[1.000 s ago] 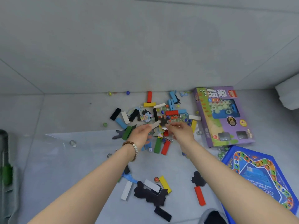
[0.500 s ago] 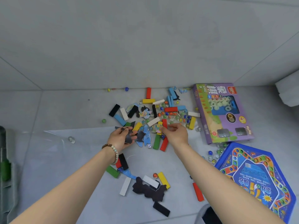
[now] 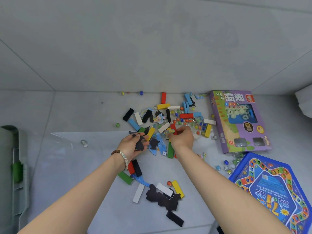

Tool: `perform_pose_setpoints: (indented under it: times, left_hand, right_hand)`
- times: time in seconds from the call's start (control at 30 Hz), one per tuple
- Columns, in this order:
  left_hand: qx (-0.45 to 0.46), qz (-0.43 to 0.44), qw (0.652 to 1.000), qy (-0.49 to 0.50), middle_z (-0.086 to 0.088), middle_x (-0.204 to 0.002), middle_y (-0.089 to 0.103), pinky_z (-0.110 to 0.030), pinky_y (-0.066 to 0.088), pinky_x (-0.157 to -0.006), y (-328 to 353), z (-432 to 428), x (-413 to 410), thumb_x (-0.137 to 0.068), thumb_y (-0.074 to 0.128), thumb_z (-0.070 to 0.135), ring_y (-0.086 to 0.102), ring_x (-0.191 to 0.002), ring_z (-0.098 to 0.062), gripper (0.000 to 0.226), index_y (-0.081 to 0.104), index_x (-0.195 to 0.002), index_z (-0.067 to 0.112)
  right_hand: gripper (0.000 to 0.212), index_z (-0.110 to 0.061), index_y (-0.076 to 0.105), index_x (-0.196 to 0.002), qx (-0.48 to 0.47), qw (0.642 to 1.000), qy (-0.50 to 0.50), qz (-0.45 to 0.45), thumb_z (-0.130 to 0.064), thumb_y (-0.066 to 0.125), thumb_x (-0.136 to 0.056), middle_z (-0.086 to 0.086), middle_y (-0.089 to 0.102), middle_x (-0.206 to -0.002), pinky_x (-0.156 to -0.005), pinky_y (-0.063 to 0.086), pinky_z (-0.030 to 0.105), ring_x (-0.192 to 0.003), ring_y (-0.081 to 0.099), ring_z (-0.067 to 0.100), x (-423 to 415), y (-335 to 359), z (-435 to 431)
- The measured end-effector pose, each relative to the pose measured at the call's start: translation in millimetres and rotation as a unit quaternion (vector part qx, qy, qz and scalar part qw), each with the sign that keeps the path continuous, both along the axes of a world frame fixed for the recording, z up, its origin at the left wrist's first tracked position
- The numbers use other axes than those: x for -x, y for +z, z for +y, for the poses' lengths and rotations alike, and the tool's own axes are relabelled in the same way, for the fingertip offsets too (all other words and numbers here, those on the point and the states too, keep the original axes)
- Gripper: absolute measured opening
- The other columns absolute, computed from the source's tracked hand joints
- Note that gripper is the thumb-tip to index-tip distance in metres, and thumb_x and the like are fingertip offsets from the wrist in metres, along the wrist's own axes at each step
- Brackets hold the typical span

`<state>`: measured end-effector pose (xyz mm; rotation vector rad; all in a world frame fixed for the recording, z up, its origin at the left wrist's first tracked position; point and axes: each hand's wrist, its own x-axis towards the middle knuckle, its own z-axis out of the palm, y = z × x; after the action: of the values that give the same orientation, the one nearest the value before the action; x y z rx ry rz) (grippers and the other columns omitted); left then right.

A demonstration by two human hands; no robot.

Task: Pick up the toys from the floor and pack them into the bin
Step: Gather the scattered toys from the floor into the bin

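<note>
My left hand (image 3: pixel 133 146) holds dark puzzle pieces (image 3: pixel 141 144); my right hand (image 3: pixel 183 138), the nearer, pinches a piece in the toy pile (image 3: pixel 177 119) just beyond it; the bin (image 3: pixel 16 166) lies far left.

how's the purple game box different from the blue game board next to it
The purple game box is rectangular and fully in view; the blue game board has angled corners and runs off the frame's edge. The box has a window showing pale round pieces; the board shows a colourful track of spots. Both lie flat on the floor.
</note>
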<state>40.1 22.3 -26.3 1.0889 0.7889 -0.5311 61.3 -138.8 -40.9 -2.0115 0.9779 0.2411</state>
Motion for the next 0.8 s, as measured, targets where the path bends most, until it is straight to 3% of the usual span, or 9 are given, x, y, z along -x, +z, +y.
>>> perform_pose_setpoints:
  times: [0.1,0.2,0.3,0.47,0.53,0.63,0.7,0.8]
  left_hand:
    - [0.012,0.009,1.000,0.000,-0.011,-0.099,0.064,-0.024,0.055,-0.060,-1.4,4.7,2.4,-0.100,0.037,0.010,0.062,-0.078,-0.022,0.021,0.056,-0.093,0.008]
    - [0.023,0.019,1.000,-0.001,-0.014,-0.113,0.062,-0.030,0.052,-0.076,-3.3,7.0,3.0,-0.101,0.036,0.012,0.063,-0.082,-0.021,0.021,0.055,-0.108,0.005]
    - [0.071,0.040,0.997,-0.001,-0.013,-0.121,0.060,-0.034,0.050,-0.080,-0.2,4.9,2.5,-0.100,0.039,0.022,0.064,-0.086,-0.023,0.025,0.054,-0.115,0.009]
    - [0.188,0.073,0.979,0.009,-0.014,-0.112,0.064,-0.042,0.051,-0.084,8.7,-7.8,4.2,-0.092,0.040,0.056,0.063,-0.099,-0.028,0.053,0.060,-0.112,0.011]
    - [0.237,0.061,0.969,0.034,-0.016,-0.109,0.065,-0.043,0.054,-0.082,10.1,-11.5,4.4,-0.090,0.042,0.058,0.062,-0.101,-0.030,0.056,0.060,-0.111,0.011]
    - [0.236,0.049,0.968,0.063,-0.013,-0.103,0.065,-0.040,0.058,-0.069,6.6,-12.5,5.7,-0.097,0.043,0.038,0.066,-0.087,-0.027,0.030,0.061,-0.099,0.014]
    - [0.225,0.058,0.971,0.064,-0.014,-0.102,0.065,-0.039,0.057,-0.067,3.0,-10.7,7.8,-0.098,0.042,0.031,0.070,-0.078,-0.025,0.027,0.062,-0.095,0.014]
    - [0.223,0.069,0.971,0.056,-0.015,-0.108,0.064,-0.039,0.059,-0.064,-0.4,-6.3,10.6,-0.098,0.043,0.030,0.069,-0.082,-0.027,0.025,0.063,-0.098,0.014]
  right_hand:
    - [0.031,-0.016,0.044,-0.095,-0.028,0.999,-0.016,0.001,-0.013,0.071,-0.080,-0.007,0.050,-0.073,-0.065,0.038,0.027,-0.077,0.054,0.020,1.1,1.1,4.7]
    - [0.034,-0.016,0.044,-0.097,-0.053,0.998,-0.029,-0.003,-0.011,0.072,-0.079,-0.003,0.055,-0.085,-0.065,0.039,0.025,-0.074,0.053,0.016,1.5,7.5,1.1]
    - [0.036,-0.015,0.048,-0.099,-0.142,0.986,-0.068,-0.051,-0.007,0.075,-0.076,-0.003,0.057,-0.086,-0.058,0.045,0.020,-0.068,0.054,0.006,5.6,22.9,-0.8]
    - [0.027,-0.018,0.057,-0.095,-0.280,0.955,0.076,-0.066,-0.014,0.077,-0.076,0.001,0.068,-0.096,-0.065,0.052,0.021,-0.082,0.064,0.011,25.3,49.1,24.0]
    - [0.020,-0.016,0.062,-0.093,-0.276,0.952,0.114,-0.067,-0.014,0.075,-0.078,0.006,0.069,-0.092,-0.065,0.055,0.024,-0.076,0.065,0.015,31.1,50.4,31.7]
    - [0.015,-0.011,0.070,-0.092,-0.224,0.961,0.144,-0.076,-0.019,0.074,-0.080,0.008,0.072,-0.086,-0.074,0.056,0.033,-0.076,0.067,0.017,32.5,49.1,19.3]
    - [0.011,-0.012,0.069,-0.089,-0.168,0.973,0.129,-0.091,-0.019,0.071,-0.082,0.002,0.070,-0.087,-0.074,0.055,0.033,-0.080,0.064,0.015,32.5,42.3,-4.8]
    - [0.013,-0.010,0.067,-0.091,-0.122,0.986,0.084,-0.079,-0.015,0.072,-0.081,0.000,0.064,-0.085,-0.066,0.053,0.028,-0.079,0.059,0.014,41.6,25.1,-43.7]
